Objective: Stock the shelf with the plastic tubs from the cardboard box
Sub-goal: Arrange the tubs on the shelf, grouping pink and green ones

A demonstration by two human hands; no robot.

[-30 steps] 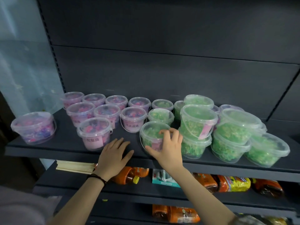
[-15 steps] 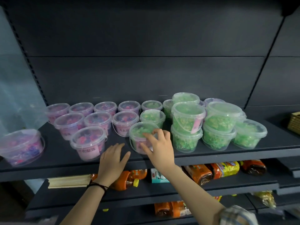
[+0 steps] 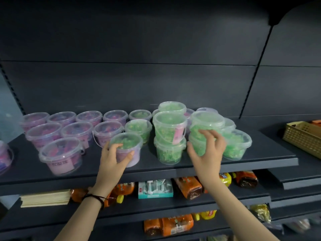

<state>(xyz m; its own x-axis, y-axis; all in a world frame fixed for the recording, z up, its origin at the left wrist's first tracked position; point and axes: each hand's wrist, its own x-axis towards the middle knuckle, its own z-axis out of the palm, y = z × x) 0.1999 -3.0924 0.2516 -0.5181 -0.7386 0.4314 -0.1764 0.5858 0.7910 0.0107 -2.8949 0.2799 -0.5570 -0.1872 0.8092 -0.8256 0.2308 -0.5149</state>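
Your left hand (image 3: 113, 159) grips the front green tub (image 3: 128, 145) from its near left side: the fingers curl over its left rim and the thumb presses its near wall, over a pale pink label. That tub stands on the shelf (image 3: 260, 154) near the front edge, about the middle, just right of the pink tubs (image 3: 60, 153) and just in front of a second green tub (image 3: 138, 127). Your right hand (image 3: 206, 153) is curled round the right stack (image 3: 206, 121), two green tubs one on the other. Its fingers lie about where the two meet and the thumb sits on the lower tub's left side. The hand is blurred, so you cannot tell which of the two it actually holds. Between your hands stands the middle stack (image 3: 169, 136), also two green tubs, with a pink tag on the upper one. A single green tub (image 3: 238, 145) sits just right of the right stack. A tan basket (image 3: 302, 136) sits on the next shelf to the right. On the lower shelf (image 3: 173, 204) lie orange packs (image 3: 188, 187), a teal box (image 3: 155, 188) and a pale bundle (image 3: 45, 199).
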